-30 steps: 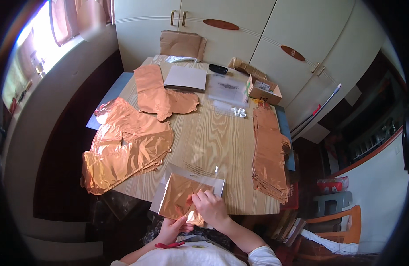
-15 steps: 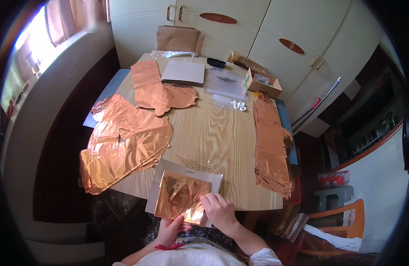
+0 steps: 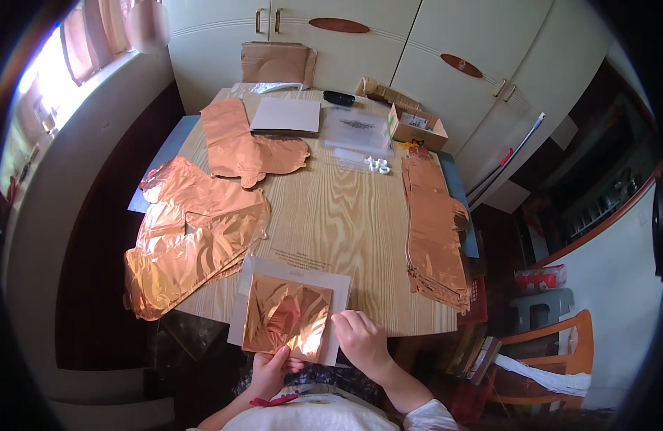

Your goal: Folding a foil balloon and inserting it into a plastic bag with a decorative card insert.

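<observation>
The folded copper foil balloon (image 3: 287, 317) now lies squarer on its white card (image 3: 292, 274) at the table's (image 3: 346, 215) near edge than a moment ago. The left hand (image 3: 270, 370) pinches its lower edge; the right hand (image 3: 361, 339) presses closed beside it. Far off, an open cardboard box (image 3: 415, 126) holds small packets.

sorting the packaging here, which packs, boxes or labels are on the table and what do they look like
Open box: far right of table, small brown cardboard, pale label inside.
Clear bag: left of the box, flat, dark print patch.
Card sleeve: near edge at both hands, white, holding folded copper foil.
Flat carton: far end, brown.
</observation>
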`<state>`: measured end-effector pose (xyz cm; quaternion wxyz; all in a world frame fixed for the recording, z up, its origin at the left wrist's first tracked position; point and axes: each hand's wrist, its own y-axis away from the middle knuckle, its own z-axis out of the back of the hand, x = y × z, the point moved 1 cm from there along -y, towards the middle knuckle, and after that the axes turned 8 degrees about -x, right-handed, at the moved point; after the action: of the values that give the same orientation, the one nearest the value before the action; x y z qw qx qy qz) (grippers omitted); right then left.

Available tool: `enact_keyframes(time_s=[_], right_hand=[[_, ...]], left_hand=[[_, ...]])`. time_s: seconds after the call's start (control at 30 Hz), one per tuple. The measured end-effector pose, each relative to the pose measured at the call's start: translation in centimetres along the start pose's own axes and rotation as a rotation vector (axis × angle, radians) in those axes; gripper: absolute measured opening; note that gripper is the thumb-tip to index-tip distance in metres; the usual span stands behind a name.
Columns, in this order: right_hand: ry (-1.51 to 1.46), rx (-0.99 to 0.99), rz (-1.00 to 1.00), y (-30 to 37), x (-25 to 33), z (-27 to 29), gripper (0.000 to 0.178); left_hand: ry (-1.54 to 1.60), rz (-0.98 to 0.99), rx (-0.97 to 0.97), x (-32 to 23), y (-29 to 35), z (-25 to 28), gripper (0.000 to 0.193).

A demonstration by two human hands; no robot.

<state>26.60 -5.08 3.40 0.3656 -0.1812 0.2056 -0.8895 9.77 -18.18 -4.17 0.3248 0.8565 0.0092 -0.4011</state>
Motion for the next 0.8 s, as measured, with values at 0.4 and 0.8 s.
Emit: enact_keyframes(time_s=[0.4,0.8], right_hand=[[-0.114,-0.071,0.085,-2.2,0.8,-1.5,0.024],[-0.042,-0.072,0.347,-4.1,3.4,-3.8,0.008]], left_hand=[[-0.207,0.029,0.114,1.3,0.2,-0.7,0.02],[-0.212,0.042,0.169,2.8,-0.5,-0.2,0.022]])
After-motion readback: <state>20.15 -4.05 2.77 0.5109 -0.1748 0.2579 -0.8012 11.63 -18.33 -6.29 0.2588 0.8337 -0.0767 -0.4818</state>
